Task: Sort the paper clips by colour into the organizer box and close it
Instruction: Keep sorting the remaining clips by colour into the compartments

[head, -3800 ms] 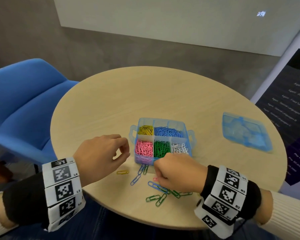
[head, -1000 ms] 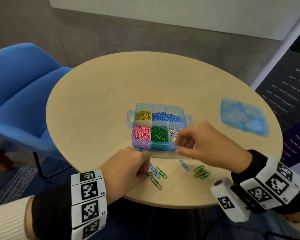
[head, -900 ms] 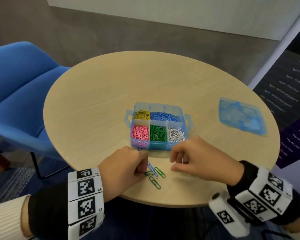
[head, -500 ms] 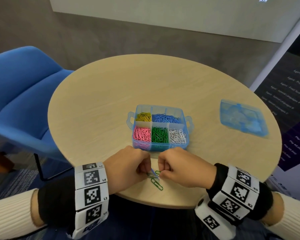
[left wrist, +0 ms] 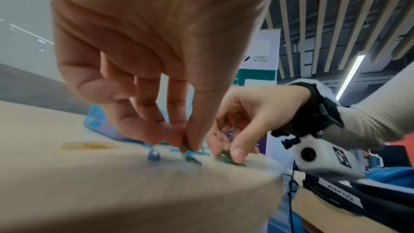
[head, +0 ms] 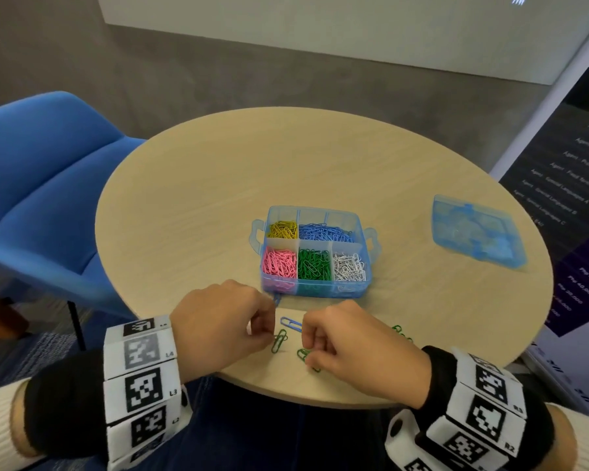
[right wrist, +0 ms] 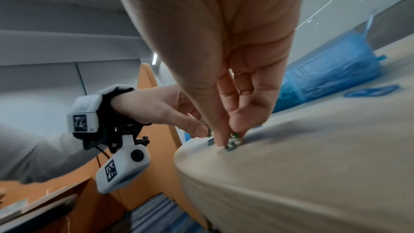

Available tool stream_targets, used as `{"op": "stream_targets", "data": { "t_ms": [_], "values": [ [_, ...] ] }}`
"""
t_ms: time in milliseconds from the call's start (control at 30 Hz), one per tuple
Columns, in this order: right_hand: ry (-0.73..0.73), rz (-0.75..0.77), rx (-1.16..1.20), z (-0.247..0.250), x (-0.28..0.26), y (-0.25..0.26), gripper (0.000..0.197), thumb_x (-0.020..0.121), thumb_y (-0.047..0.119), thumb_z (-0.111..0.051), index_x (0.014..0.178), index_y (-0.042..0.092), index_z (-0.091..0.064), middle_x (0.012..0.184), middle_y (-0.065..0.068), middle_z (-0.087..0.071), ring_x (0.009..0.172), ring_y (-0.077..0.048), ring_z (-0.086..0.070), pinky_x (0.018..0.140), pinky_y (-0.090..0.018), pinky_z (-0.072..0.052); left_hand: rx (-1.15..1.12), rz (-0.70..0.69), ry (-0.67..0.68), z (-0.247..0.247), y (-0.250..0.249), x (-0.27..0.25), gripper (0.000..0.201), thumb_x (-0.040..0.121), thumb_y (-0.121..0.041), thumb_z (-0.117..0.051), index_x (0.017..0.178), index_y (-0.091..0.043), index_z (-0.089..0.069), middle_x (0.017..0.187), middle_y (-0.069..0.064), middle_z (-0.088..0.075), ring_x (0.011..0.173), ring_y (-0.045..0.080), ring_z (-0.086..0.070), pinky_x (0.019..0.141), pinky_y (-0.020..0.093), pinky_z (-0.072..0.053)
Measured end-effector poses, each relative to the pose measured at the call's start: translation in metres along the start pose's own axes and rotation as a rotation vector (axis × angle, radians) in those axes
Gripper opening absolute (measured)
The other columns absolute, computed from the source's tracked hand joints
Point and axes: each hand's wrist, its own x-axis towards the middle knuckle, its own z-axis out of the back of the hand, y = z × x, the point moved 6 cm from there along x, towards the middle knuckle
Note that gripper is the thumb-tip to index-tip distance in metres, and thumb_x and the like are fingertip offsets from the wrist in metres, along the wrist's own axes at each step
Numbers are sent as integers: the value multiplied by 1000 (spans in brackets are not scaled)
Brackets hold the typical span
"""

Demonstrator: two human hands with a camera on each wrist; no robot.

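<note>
Nearer than the organizer box [head: 315, 253] on the worktop [head: 198, 198], the left hand [head: 218, 329] pinches a green clip [head: 279, 340] between thumb and fingers. A blue clip [head: 291, 323] lies between the hands. The right hand [head: 357, 348] pinches another green clip [head: 302, 353]. The lid [head: 476, 232] lies well right of the box.

Round wooden table [head: 218, 185] with organizer box [head: 315, 288], lid [head: 476, 236], loose paper clips [head: 279, 339].
</note>
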Motion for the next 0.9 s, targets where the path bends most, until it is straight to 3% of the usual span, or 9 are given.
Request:
{"op": "stream_targets", "data": {
  "t_ms": [100,200,333,400,500,567,700,800,900],
  "values": [
    [36,-40,-20,-5,4,2,13,81,22,-72,83,22,-59,80,0,-61,76,-18,-55,74,-35,-51,49,36,36,-10,-4,0,15,85,-51,-56,89,-37,-58,93,-17,-62,81,4,-51,72,25,-44],
    [85,-32,-97,-6,7,5,9,84,21,-69,85,18,-61,79,-2,-55,79,-25,-57,72,-33,-49,89,59,33,-13,-5,5,25,84,-57,-56,96,-35,-59,101,-14,-62,94,10,-58,72,26,-43],
    [154,2,-185,-8,6,7,9,88,17,-61,90,8,-62,88,-11,-60,87,-32,-56,73,-38,-46,88,39,34,-14,-13,10,20,87,-49,-55,101,-35,-60,109,-12,-62,101,14,-59,77,28,-45],
    [169,22,-213,-9,3,8,9,90,18,-57,91,9,-58,96,-12,-59,89,-31,-55,76,-38,-45,65,24,47,-14,-16,12,16,89,-44,-54,100,-35,-61,109,-12,-62,100,14,-59,78,28,-46],
    [156,17,-194,3,5,4,9,91,18,-58,84,18,-52,80,-1,-53,77,-22,-50,70,-34,-43,44,17,67,-16,-17,13,15,90,-38,-53,99,-33,-63,106,-11,-62,98,14,-59,76,28,-46],
    [78,-13,-125,25,14,-3,11,91,17,-62,83,18,-56,70,8,-49,66,-13,-47,64,-29,-38,48,4,69,-18,-17,14,14,90,-37,-51,98,-33,-62,105,-12,-60,96,13,-59,71,26,-43],
    [-281,-26,21,84,32,-15,11,87,21,-71,82,19,-61,69,9,-61,60,-2,-54,58,-16,-40,50,-23,54,-16,-18,14,7,90,-37,-51,93,-35,-57,100,-15,-55,87,9,-53,65,25,-36],
    [-315,-30,1,94,35,-23,14,86,30,-72,92,18,-68,82,7,-68,71,-4,-63,64,-14,-47,64,-94,30,-13,-21,13,9,91,-34,-54,89,-35,-45,94,-17,-50,80,7,-43,64,25,-34],
    [-307,-11,-40,99,27,-29,11,87,29,-70,94,22,-68,87,13,-67,73,-6,-64,65,-17,-46,95,-211,78,-11,-25,13,16,94,-29,-54,107,-36,-48,103,-17,-54,90,7,-51,67,25,-40]
  ]
}}
